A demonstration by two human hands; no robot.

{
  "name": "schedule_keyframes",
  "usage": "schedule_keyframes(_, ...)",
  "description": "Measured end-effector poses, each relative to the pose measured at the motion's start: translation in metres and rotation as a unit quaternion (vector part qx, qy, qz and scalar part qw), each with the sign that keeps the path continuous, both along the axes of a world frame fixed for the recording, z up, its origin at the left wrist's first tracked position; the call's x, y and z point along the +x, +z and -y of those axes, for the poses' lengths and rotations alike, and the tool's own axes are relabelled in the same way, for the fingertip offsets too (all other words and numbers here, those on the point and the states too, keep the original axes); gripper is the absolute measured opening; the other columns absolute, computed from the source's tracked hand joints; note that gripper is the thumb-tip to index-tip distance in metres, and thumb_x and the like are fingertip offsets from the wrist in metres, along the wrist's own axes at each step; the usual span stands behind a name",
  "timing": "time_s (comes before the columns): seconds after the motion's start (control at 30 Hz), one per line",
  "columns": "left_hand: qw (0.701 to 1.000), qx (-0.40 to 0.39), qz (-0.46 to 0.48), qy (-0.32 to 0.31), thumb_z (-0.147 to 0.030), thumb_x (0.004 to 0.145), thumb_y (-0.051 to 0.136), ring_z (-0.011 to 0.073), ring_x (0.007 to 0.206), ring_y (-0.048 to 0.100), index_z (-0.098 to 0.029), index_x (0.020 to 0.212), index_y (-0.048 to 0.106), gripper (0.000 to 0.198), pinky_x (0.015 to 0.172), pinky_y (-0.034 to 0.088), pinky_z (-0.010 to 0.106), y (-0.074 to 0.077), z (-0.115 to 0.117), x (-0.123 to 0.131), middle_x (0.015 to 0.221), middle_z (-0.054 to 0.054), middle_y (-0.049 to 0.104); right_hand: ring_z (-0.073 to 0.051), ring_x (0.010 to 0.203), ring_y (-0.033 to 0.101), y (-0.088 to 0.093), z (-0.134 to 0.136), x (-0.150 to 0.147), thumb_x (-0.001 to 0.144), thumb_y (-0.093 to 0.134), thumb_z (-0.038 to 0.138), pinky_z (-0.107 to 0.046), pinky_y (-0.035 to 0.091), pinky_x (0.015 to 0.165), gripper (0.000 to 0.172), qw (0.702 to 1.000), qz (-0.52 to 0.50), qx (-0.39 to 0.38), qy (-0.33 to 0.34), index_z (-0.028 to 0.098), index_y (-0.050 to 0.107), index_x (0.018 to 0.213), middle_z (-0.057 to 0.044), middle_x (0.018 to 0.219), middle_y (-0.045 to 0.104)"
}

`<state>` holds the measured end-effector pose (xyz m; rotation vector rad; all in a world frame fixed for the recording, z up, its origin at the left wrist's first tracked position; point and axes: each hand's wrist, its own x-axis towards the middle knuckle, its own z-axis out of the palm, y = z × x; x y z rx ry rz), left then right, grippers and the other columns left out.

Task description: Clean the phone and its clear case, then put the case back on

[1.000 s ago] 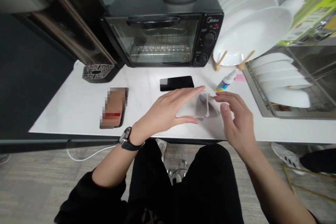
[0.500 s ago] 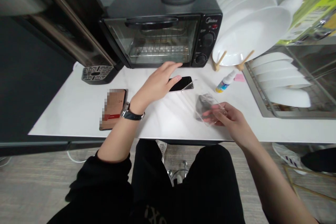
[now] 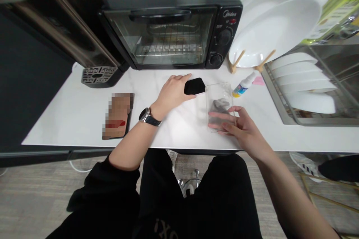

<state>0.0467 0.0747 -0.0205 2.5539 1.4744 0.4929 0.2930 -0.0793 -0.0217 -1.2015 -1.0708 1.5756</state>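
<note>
The left hand [image 3: 172, 91] grips the black phone [image 3: 195, 86] on the white surface [image 3: 73, 119], one end apparently raised. At its 4 o'clock, the right hand [image 3: 239, 130] holds the clear case [image 3: 220, 99], fingers spread beneath it.

The toaster oven [image 3: 171, 26] and the leaning plates [image 3: 269, 30] wall off the back edge of the tabletop [image 3: 70, 119]. The dish rack [image 3: 308, 93] closes the right edge, a small bottle [image 3: 243, 85] just in front of the plates. The phone [image 3: 195, 86] and clear case [image 3: 220, 97] take the middle. Bare surface lies along the front edge between the brown box [image 3: 117, 115] and the left hand [image 3: 174, 91], and left of the box to the corner.
</note>
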Motion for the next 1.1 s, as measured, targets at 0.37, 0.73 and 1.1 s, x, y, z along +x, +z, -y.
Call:
schedule_keyframes(0.37, 0.954, -0.108, 0.281, -0.012, -0.050, 0.090, 0.076, 0.0190, 0.096, 0.065, -0.019, 0.108, 0.082, 0.037, 0.090, 0.050, 0.032, 0.019, 0.001, -0.014, 0.105, 0.005, 0.079, -0.023, 0.112, 0.083, 0.003, -0.022, -0.027, 0.087, 0.085, 0.040, -0.039, 0.070, 0.087, 0.062, 0.998, 0.018, 0.047, -0.028, 0.037, 0.044, 0.133, -0.007, 0.163, 0.064)
schedule_keyframes(0.73, 0.887, -0.315, 0.338, 0.005, -0.067, 0.092, 0.073, 0.0126, 0.071, 0.062, -0.018, 0.091, 0.069, 0.049, 0.060, 0.040, 0.025, 0.027, 0.010, -0.012, 0.084, 0.003, 0.065, -0.031, 0.134, 0.074, -0.004, -0.034, -0.045, 0.099, 0.071, 0.047, -0.050, 0.070, 0.103, 0.065, 0.991, 0.083, 0.096, -0.051, 0.038, 0.042, 0.156, -0.011, 0.171, 0.054)
schedule_keyframes(1.1, 0.885, -0.336, 0.323, 0.004, -0.079, 0.088, 0.072, 0.0168, 0.072, 0.068, -0.018, 0.098, 0.074, 0.062, 0.062, 0.048, 0.030, 0.022, 0.017, -0.003, 0.091, 0.010, 0.076, -0.029, 0.136, 0.074, -0.016, -0.046, -0.064, 0.099, 0.066, 0.046, -0.051, 0.065, 0.114, 0.076, 0.993, 0.066, 0.093, 0.006, 0.033, 0.029, 0.164, -0.013, 0.177, 0.046)
